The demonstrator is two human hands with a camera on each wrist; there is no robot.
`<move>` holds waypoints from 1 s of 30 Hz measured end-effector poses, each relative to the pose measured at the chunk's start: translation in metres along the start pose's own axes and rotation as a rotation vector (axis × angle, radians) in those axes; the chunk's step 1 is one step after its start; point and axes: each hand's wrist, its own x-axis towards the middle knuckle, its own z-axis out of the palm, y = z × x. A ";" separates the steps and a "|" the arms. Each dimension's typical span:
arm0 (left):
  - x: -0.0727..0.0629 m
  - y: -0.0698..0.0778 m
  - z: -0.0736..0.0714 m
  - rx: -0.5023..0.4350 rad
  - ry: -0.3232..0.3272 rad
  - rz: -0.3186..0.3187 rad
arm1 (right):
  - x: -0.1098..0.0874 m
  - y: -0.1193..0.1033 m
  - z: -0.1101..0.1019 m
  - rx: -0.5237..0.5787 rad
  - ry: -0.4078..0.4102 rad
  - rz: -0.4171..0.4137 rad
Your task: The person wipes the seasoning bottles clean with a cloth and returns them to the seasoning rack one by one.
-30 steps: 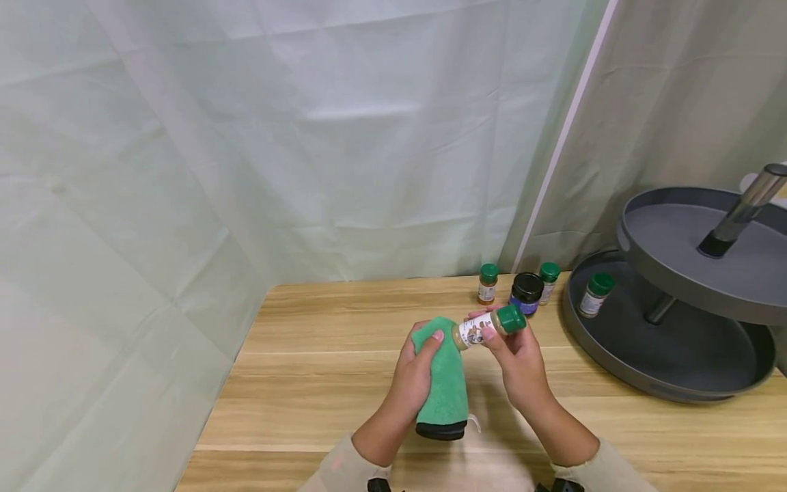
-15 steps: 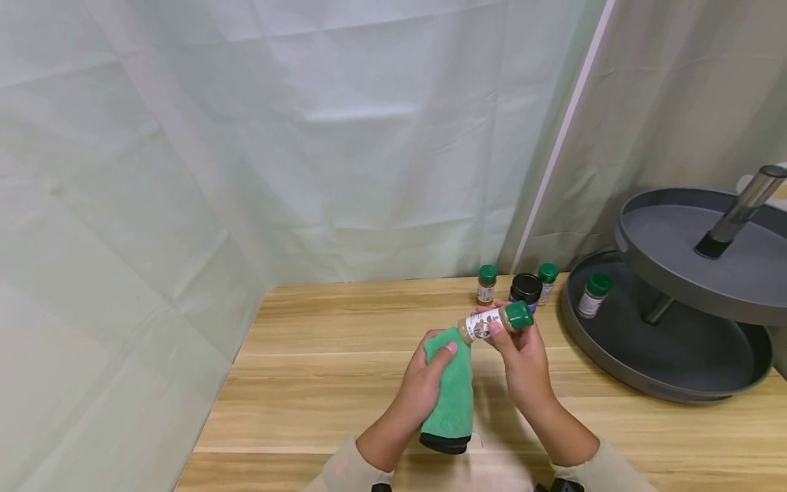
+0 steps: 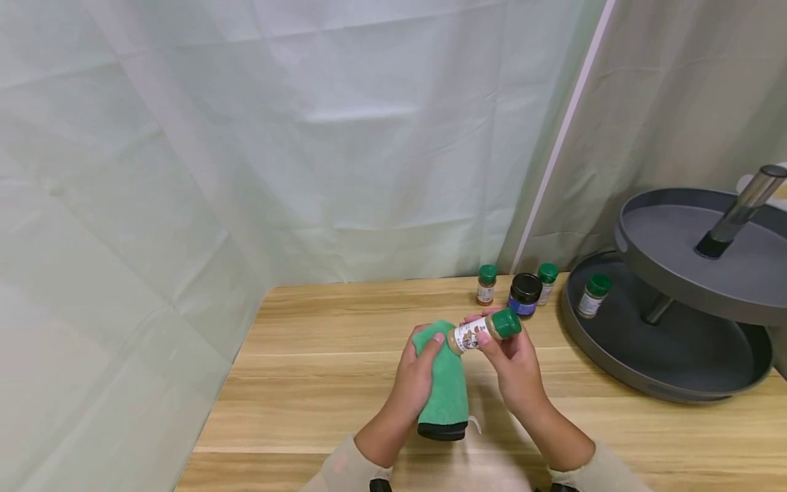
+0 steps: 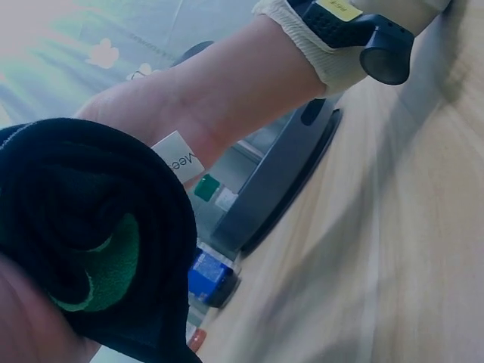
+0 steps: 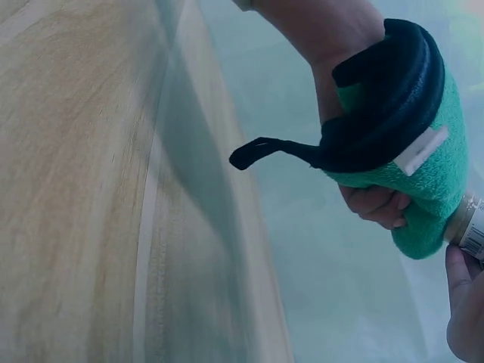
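Note:
My left hand (image 3: 416, 376) grips a folded green cloth (image 3: 449, 393) with a black edge, its thumb lying on top. In the right wrist view a black hanging loop and a white tag show on the cloth (image 5: 446, 151). My right hand (image 3: 516, 365) holds a spice jar (image 3: 472, 335) with a green cap and a white label, thumb on the label. The jar lies tilted, its cap end to the right and its base against the cloth. From the left wrist view, the cloth's rolled black end (image 4: 91, 227) hides most of the left hand.
Behind the hands stand a green-capped jar (image 3: 486, 285), a black-lidded jar (image 3: 525, 295) with a blue label, and another green-capped jar (image 3: 547, 281). At right, a two-tier dark grey turntable (image 3: 670, 369) bears a green-capped jar (image 3: 594, 296) on its lower tier. Curtains enclose the wooden table (image 3: 307, 383).
Both hands, with the cloth and the spice jar, shifted slightly right and then back left. The jar's base stays at the cloth. The jars behind and the turntable stay in place.

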 end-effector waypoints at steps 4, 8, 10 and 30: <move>0.000 0.003 -0.001 -0.001 0.015 0.011 | -0.001 0.000 -0.001 -0.025 -0.017 0.007; -0.001 0.006 -0.002 -0.019 0.006 0.024 | 0.000 0.001 -0.002 -0.019 0.007 0.002; -0.001 0.006 -0.003 -0.023 0.002 0.032 | 0.001 0.002 -0.001 -0.012 0.027 -0.003; -0.004 -0.002 0.005 -0.007 -0.061 0.009 | 0.002 -0.001 0.000 0.036 0.070 -0.008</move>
